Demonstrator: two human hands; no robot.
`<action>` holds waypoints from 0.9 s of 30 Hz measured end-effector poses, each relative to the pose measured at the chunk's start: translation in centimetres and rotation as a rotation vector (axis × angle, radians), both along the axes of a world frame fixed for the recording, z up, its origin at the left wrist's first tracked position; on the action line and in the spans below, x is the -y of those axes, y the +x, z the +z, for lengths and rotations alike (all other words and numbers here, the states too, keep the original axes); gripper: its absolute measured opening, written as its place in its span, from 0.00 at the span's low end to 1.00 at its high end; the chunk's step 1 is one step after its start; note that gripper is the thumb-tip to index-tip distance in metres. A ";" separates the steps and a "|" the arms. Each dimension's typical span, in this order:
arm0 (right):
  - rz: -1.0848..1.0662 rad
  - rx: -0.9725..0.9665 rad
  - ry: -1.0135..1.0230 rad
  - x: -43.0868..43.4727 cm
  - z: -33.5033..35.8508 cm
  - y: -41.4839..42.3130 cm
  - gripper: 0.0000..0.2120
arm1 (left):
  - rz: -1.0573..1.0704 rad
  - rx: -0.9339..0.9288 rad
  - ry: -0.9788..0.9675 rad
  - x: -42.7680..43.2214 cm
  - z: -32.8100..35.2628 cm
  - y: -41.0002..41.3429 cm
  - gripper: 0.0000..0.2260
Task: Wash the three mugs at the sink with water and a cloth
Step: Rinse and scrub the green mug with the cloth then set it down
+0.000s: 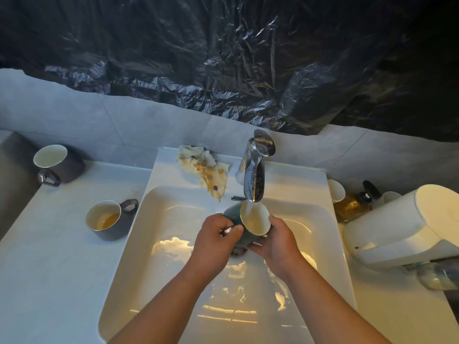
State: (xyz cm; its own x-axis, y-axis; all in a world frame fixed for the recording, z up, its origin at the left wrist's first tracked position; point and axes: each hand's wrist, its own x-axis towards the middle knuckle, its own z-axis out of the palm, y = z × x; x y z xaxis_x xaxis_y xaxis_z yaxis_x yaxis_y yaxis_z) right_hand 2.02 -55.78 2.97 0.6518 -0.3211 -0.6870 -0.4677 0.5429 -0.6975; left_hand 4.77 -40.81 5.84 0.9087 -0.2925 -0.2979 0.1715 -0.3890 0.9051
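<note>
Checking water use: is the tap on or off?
On: a stream of water runs from the tap into the tilted green mug.

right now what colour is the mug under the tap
The mug is dark teal outside, cream inside; head view.

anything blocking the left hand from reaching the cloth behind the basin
Nothing visible does. The cloth lies on the back rim of the sink, left of the faucet, with only open basin between it and the left hand. That hand grips the green mug by its handle, though.
</note>
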 end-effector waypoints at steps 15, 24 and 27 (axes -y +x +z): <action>0.060 -0.005 0.141 -1.1 -1.5 -0.2 0.22 | 0.043 0.121 0.216 -0.4 0.6 -0.3 0.11; 0.426 0.145 -0.397 0.0 1.9 -1.6 0.14 | 0.269 -0.609 -0.368 -0.3 0.7 -1.5 0.10; 0.446 0.110 -0.485 1.3 2.3 -1.9 0.12 | 0.294 -0.760 -0.406 0.0 0.7 -2.5 0.10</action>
